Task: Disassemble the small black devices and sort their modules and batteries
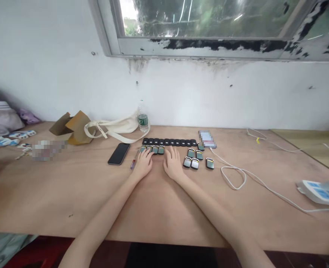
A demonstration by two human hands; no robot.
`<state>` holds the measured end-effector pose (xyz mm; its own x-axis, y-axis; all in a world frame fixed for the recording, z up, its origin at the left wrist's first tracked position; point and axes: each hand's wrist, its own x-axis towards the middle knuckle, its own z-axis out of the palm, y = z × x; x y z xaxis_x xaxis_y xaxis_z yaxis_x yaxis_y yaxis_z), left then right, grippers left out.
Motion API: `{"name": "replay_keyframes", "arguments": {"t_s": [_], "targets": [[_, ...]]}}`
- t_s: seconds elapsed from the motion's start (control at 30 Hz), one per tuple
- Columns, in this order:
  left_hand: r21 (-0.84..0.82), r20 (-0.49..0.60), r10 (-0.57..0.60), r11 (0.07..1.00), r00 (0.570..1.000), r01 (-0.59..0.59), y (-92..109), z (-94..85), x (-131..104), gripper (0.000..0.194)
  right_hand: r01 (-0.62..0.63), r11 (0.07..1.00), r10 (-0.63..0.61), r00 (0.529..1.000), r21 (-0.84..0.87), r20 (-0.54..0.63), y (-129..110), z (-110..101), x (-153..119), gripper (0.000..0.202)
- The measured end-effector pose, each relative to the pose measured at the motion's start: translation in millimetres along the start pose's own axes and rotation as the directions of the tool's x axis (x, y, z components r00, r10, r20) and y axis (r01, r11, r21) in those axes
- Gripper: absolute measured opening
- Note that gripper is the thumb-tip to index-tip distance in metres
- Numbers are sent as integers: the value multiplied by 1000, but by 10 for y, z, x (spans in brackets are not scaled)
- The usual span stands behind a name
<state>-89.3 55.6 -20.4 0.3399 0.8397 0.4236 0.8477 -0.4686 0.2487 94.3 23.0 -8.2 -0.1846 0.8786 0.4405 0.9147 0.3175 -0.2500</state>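
Observation:
My left hand [143, 163] lies spread, its fingertips over a short row of small dark devices with greenish-grey faces [161, 150]. To its right, my right hand [173, 163] rests with fingers apart, its fingertips just below a long row of black oval pieces [177, 142]. Neither hand appears to hold anything. Several more devices [195, 163] lie loosely to the right of my right hand, one of them [209, 163] set apart. A thin screwdriver [132, 163] lies left of my left hand.
A black phone [119, 153] lies at the left; another phone [207, 139], on a white cable [253, 175], is behind the devices. Farther back are a water bottle [143, 121], a cream bag [122, 125] and an open paper bag [80, 128]. A white-and-blue object [323, 191] sits far right.

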Motion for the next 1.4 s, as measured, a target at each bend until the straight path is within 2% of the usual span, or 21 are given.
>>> {"name": "replay_keyframes", "arguments": {"t_s": [0.13, 0.23, 0.37, 0.5, 0.67, 0.83, 0.93, 1.4], "targets": [[10, 3, 0, 1000, 1000, 0, 29, -20, -2, 40, -209, 961, 201, 978, -184, -58, 147, -182, -363, 53], [19, 0, 1, 1000, 1000, -1, 35, -23, 1, 40, -317, 920, 324, 946, -231, -7, 297, -308, -595, 53], [35, -16, 2, 999, 1000, -1, 17, -13, 5, 40, -259, 949, 280, 955, -181, 100, 369, -404, -752, 57], [61, -48, 2, 998, 999, 1, 2, -6, 4, 39, -176, 977, 194, 967, -116, 165, 260, -413, -794, 61], [81, -60, 25, 997, 998, -20, -9, 2, 4, 39, -73, 996, 82, 970, -49, 229, 111, -292, -595, 63], [74, -74, 16, 997, 997, -10, -24, 18, -1, 38, -111, 993, 120, 963, -52, 240, 106, -69, -127, 66], [74, -75, 21, 997, 997, -15, -35, 27, -2, 38, -126, 990, 136, 959, -59, 250, 119, 24, 64, 67], [57, -61, 28, 998, 998, -24, -37, 30, -5, 38, -66, 997, 70, 969, -26, 239, 138, 102, 122, 67]]}}
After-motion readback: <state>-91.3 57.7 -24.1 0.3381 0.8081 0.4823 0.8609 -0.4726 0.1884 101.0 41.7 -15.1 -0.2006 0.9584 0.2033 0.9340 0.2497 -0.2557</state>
